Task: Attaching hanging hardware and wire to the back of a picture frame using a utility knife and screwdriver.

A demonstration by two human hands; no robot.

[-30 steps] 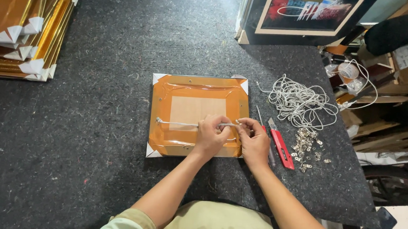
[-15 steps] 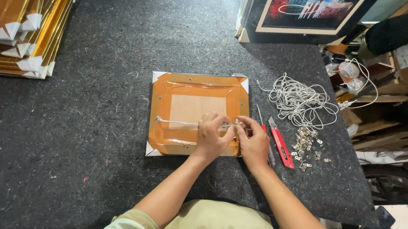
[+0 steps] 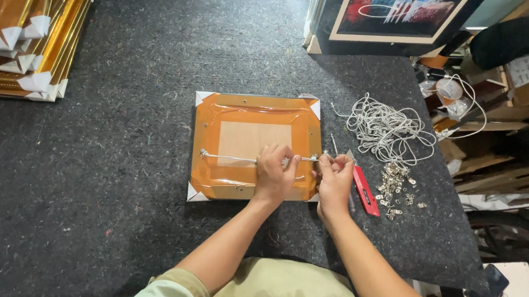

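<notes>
Left hand and right hand pinching white cord, stretched left-right across orange-wrapped frame

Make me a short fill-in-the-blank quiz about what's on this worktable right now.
1. Both hands, left hand and right hand, work on a cord strung across the back of a ____ .
2. The utility knife beside the right hand has a ____ handle.
3. The loose bundle of cord is ____ in colour.
4. The small metal hangers lie to the ____ of the knife.

Missing words: picture frame; red; white; right
</notes>
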